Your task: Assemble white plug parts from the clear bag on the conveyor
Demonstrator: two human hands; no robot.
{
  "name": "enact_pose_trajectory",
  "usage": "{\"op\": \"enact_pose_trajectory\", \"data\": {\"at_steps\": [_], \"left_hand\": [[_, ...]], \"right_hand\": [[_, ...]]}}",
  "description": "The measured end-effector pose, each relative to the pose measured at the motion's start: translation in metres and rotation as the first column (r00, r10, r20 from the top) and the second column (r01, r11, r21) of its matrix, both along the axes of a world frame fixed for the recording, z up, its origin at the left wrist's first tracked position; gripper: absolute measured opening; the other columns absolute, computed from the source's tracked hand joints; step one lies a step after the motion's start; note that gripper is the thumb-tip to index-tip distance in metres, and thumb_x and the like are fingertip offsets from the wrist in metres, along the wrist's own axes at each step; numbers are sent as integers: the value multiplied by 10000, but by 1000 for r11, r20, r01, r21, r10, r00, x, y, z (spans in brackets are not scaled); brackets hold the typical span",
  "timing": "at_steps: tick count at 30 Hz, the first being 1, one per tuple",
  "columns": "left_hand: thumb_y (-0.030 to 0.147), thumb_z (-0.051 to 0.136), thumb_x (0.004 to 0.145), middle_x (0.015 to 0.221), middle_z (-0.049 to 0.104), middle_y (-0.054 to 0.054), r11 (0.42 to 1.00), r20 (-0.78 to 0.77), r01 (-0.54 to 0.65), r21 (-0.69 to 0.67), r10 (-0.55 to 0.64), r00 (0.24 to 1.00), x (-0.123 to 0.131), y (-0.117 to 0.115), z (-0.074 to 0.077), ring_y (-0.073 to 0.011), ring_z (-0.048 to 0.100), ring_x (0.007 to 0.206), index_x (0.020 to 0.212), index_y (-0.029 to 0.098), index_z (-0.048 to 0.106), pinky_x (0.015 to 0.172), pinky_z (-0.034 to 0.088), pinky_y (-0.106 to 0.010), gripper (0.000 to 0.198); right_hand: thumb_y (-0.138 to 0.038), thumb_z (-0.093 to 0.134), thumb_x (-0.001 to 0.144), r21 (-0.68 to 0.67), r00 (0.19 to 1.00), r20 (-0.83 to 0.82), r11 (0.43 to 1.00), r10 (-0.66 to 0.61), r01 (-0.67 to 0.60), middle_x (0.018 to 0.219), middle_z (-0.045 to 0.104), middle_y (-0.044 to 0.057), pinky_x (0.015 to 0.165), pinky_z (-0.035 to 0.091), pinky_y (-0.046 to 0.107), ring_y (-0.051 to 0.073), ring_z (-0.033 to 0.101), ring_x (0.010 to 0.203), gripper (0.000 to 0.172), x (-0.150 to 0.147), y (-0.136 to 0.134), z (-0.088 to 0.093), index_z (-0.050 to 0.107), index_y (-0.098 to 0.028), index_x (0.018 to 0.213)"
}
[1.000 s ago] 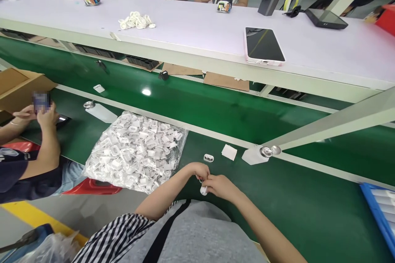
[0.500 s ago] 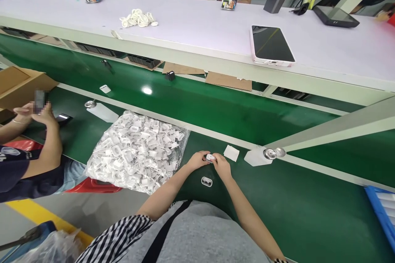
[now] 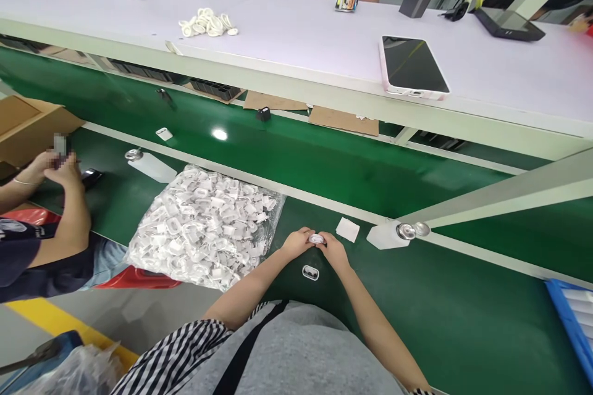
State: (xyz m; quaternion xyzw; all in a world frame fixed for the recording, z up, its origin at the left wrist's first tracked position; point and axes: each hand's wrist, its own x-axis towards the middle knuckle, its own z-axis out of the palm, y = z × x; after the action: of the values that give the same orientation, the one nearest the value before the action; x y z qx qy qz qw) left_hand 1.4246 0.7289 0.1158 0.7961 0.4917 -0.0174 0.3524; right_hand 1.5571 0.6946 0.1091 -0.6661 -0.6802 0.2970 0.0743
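Note:
My left hand [image 3: 298, 242] and my right hand [image 3: 332, 247] meet over the green belt [image 3: 463, 315], both pinching a small white oval part [image 3: 317, 239] between their fingertips. A second small white part with dark openings [image 3: 310, 272] lies on the belt just below my hands. To the left sits a clear plastic bag full of white parts [image 3: 204, 227]. A small white square of cloth or paper [image 3: 347, 229] lies just right of my hands.
A white squeeze bottle [image 3: 389, 235] lies right of the cloth, another bottle [image 3: 148, 165] farther left. A phone [image 3: 413, 67] and white rings [image 3: 207, 23] rest on the upper shelf. A co-worker's hands [image 3: 55, 163] are at left; a blue tray [image 3: 572, 315] at right.
My hands moved up the belt from near my body, left one part lying on the belt and took hold of the other white part beside the cloth.

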Motion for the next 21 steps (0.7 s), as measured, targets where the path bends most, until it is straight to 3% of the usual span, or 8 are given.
{"op": "enact_pose_trajectory", "data": {"at_steps": [4, 9, 15, 21], "left_hand": [[164, 469, 707, 976, 505, -96, 998, -161, 30, -49, -37, 986, 12, 3, 10, -209, 513, 856, 969, 143, 503, 743, 393, -289, 265], [80, 507, 656, 901, 534, -158, 994, -239, 6, -111, -33, 970, 26, 9, 16, -263, 522, 836, 852, 75, 558, 699, 407, -320, 203], [43, 542, 613, 810, 577, -131, 984, -272, -36, -173, -13, 962, 28, 15, 16, -243, 536, 812, 751, 93, 591, 690, 415, -297, 155], [109, 560, 628, 900, 556, -95, 986, -324, -120, -117, 77, 943, 20, 13, 24, -204, 524, 833, 836, 140, 578, 690, 424, -264, 211]], "right_hand": [[-119, 490, 692, -47, 996, 84, 999, 27, -23, 834, 566, 49, 618, 374, 235, 172, 533, 761, 165, -2, 6, 5, 497, -176, 847], [-51, 462, 684, -109, 980, 167, 990, 111, -94, 769, 586, 76, 581, 348, 237, 195, 543, 749, 142, -5, 15, 10, 517, -152, 766], [-50, 459, 682, -170, 958, 227, 976, 172, -135, 739, 595, 82, 546, 338, 234, 198, 550, 725, 137, -7, 23, 13, 523, -146, 756], [-112, 498, 697, -177, 955, 208, 969, 210, -174, 816, 590, 69, 572, 346, 224, 188, 541, 777, 144, -3, 23, 18, 514, -164, 830]]}}
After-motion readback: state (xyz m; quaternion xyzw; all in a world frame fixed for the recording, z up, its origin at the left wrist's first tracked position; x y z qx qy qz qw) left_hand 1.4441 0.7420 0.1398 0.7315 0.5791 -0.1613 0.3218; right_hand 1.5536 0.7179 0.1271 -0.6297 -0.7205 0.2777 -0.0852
